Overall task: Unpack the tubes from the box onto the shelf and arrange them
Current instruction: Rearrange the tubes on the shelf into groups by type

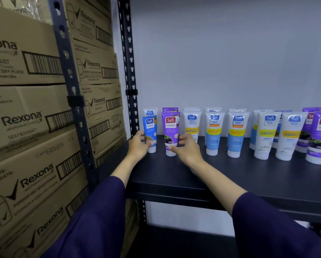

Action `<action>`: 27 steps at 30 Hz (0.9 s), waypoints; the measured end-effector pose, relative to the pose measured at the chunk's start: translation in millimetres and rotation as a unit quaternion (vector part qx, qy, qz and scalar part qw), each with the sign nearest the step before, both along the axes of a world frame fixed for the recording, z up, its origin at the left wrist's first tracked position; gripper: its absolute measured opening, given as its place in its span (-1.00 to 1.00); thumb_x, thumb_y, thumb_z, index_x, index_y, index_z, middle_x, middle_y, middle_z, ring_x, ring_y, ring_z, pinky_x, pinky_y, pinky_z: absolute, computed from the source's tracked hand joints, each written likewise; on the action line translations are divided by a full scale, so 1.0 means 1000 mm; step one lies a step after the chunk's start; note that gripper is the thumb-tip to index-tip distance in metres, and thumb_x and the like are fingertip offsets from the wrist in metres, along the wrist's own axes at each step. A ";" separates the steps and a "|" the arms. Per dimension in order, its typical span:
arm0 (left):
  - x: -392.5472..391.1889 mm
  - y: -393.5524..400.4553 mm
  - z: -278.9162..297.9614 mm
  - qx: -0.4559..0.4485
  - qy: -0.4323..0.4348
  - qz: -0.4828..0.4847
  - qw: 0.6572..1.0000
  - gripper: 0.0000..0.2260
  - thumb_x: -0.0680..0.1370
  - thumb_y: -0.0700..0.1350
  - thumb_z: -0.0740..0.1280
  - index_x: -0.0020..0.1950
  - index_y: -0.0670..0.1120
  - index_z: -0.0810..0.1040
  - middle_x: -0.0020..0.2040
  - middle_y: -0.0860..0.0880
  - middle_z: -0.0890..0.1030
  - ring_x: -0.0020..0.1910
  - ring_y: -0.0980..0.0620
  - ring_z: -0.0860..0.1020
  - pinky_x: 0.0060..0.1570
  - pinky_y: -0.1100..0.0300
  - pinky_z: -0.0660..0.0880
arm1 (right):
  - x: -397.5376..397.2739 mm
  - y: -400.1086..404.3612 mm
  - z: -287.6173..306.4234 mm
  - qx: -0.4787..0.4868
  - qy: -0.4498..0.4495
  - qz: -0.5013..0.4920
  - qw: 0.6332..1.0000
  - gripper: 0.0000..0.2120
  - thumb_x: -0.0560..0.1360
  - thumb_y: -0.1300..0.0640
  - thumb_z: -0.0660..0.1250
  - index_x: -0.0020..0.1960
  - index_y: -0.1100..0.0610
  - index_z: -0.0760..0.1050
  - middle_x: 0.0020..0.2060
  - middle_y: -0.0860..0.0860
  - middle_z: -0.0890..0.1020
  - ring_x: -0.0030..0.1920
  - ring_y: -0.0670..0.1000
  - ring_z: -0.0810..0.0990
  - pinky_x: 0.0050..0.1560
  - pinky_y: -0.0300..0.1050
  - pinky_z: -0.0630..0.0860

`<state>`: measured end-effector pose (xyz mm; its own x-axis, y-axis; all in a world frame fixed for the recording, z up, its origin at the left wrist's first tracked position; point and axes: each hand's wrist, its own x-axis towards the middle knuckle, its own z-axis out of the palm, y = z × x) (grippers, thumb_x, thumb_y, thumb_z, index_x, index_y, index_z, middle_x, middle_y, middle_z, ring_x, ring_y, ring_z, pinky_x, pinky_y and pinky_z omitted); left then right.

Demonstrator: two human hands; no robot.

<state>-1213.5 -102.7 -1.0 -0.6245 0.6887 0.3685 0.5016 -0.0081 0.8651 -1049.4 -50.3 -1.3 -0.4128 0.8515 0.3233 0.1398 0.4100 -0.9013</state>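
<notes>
Standing cap-down on the dark shelf (221, 170), the tubes form a row that runs rightward from the slotted upright post (130, 71), and the risk now is a knock that topples them one into the next. The blue tube (150, 133) is the one nearest the post; the left hand (138, 146) curls its fingers round the tube's lower half, thumb side toward the post. The purple tube (170, 133) stands second from the post, a narrow gap away. The right hand (188, 148) is beside it on the side away from the post, fingers spread and half curled; whether they touch the tube or hover just off it I cannot tell.

Each tube rests on a small white cap with a wider body above, so I judge them top-heavy. A sideways nudge from the right hand could tip the purple tube toward the post and into the blue one, or the back of that hand could brush the yellow-labelled white tube (191, 127), third from the post, and start a run of falls along the row. More tubes stand close behind the front ones, so a push backward could upset those too. The box the tubes come from is not in view; the stacked Rexona cartons (25, 118) on the far side of the post look unrelated.
</notes>
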 end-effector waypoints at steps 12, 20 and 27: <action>-0.032 0.002 -0.008 0.001 -0.023 -0.051 0.998 -0.70 0.54 -0.31 0.32 0.26 -0.22 0.42 0.15 -0.14 0.53 0.04 -0.01 0.53 0.06 0.16 0.45 | -0.033 0.026 -0.010 0.086 -0.097 -0.004 0.992 -0.57 0.45 0.14 0.44 0.24 0.25 0.43 0.17 0.13 0.58 0.17 0.07 0.55 0.01 -0.26 0.40; -0.036 0.005 -0.011 -0.006 -0.044 -0.098 0.994 -0.71 0.57 -0.31 0.27 0.28 -0.17 0.40 0.16 -0.11 0.52 0.13 -0.05 0.53 0.23 0.03 0.45 | -0.037 0.031 -0.014 0.103 -0.102 -0.019 0.989 -0.57 0.44 0.10 0.45 0.23 0.24 0.44 0.15 0.12 0.59 0.17 0.07 0.55 0.00 -0.23 0.41; -0.032 0.002 -0.014 -0.009 -0.018 -0.098 0.995 -0.64 0.50 -0.27 0.40 0.26 -0.17 0.42 0.08 -0.02 0.54 0.05 0.03 0.55 0.06 0.23 0.45 | -0.038 0.032 -0.014 0.079 -0.072 0.000 0.994 -0.53 0.44 0.09 0.45 0.27 0.22 0.39 0.17 0.11 0.57 0.16 0.07 0.55 0.04 -0.19 0.48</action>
<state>-1245.3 -100.6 -14.6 -0.4895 0.8052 0.3347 0.4600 -0.0876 0.8836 -1087.1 -18.7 -15.7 -0.4649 0.7944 0.3908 0.2625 0.5453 -0.7961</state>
